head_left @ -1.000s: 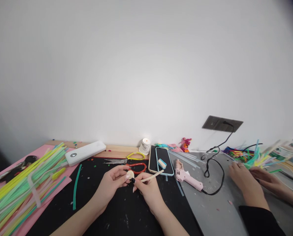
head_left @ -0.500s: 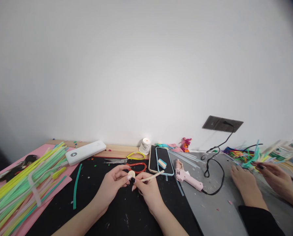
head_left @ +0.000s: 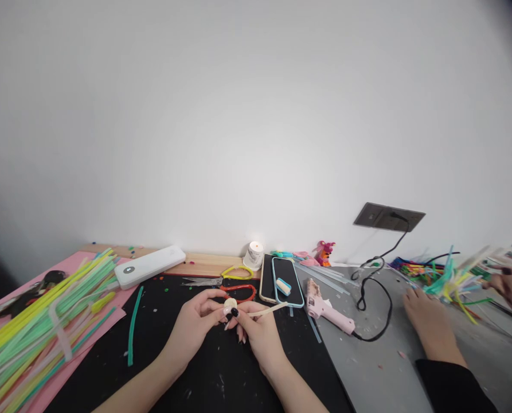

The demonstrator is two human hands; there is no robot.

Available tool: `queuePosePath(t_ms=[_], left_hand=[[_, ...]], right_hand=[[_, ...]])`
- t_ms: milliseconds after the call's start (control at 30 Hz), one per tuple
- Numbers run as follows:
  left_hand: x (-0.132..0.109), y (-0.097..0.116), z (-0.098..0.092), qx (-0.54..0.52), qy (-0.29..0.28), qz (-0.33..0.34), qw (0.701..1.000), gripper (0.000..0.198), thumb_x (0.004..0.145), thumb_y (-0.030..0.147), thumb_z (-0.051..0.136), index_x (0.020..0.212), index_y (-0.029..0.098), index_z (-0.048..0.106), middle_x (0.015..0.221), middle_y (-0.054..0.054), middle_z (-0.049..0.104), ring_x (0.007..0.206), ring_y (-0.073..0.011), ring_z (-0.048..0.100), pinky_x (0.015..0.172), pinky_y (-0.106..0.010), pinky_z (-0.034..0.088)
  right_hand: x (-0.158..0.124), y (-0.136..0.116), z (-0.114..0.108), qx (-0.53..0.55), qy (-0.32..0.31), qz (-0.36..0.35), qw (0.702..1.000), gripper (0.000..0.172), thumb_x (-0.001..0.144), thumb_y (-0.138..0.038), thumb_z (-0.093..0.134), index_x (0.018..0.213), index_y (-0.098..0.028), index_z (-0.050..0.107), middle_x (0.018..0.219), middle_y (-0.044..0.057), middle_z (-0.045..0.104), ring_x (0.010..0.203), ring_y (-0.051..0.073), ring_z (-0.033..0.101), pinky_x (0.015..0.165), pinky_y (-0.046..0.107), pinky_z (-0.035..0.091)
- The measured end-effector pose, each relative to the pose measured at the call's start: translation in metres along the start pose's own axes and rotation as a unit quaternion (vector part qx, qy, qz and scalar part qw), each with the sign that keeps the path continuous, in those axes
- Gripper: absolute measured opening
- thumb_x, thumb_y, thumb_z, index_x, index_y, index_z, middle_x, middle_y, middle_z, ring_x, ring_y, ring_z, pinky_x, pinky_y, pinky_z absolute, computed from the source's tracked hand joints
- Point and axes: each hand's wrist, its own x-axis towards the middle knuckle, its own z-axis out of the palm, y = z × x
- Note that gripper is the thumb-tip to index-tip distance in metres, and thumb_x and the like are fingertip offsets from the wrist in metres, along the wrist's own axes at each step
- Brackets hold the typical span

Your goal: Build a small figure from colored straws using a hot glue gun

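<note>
Fingertips of the left hand pinched a small cream disc above the black mat, near the red scissor loop. Beside it, I saw the right hand gripping a pale strip that pointed toward the blue-edged phone.

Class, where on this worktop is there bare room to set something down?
Black mat: between the green strip and left hand; between the forearms, barring specks. Grey mat: between the glue gun and the co-worker's sleeve, barring scraps. Crowded: the back, from scissors to phones, and far left, under pipe cleaners.
</note>
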Motion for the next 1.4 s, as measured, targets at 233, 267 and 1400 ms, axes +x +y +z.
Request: queuePosePath(t_ms=[233, 267, 1400], left_hand=[[0.000, 0.001, -0.001, 0.021, -0.001, 0.013, 1.000, 0.032, 0.067, 0.030, 0.072, 0.096, 0.019, 0.067, 0.064, 0.000, 0.075, 0.065, -0.0200, 0.067, 0.071, -0.030, 0.050], [0.000, 0.001, -0.001, 0.025, -0.003, 0.015, 1.000, 0.032, 0.067, 0.029, 0.071, 0.097, 0.019, 0.067, 0.065, -0.001, 0.075, 0.065, -0.0202, 0.068, 0.072, -0.030, 0.050], [0.021, 0.011, -0.035, -0.198, 0.198, 0.012, 0.960, 0.034, 0.052, 0.037, 0.089, 0.072, 0.017, 0.070, 0.070, 0.000, 0.067, 0.063, -0.0104, 0.057, 0.062, -0.022, 0.048]], right_hand=[[0.000, -0.001, 0.000, -0.012, 0.005, 0.007, 1.000, 0.028, 0.074, -0.041, 0.064, 0.063, -0.015, 0.065, 0.052, 0.001, 0.063, 0.034, 0.007, 0.040, 0.036, 0.020, 0.029], [0.000, -0.001, -0.001, -0.014, 0.008, 0.006, 1.000, 0.027, 0.074, -0.041, 0.064, 0.064, -0.015, 0.065, 0.052, 0.001, 0.064, 0.034, 0.007, 0.040, 0.036, 0.020, 0.029], [0.001, -0.008, -0.012, -0.032, 0.035, -0.006, 0.999, 0.018, 0.076, -0.032, 0.061, 0.067, -0.015, 0.064, 0.055, 0.002, 0.065, 0.036, 0.007, 0.041, 0.038, 0.019, 0.028]])
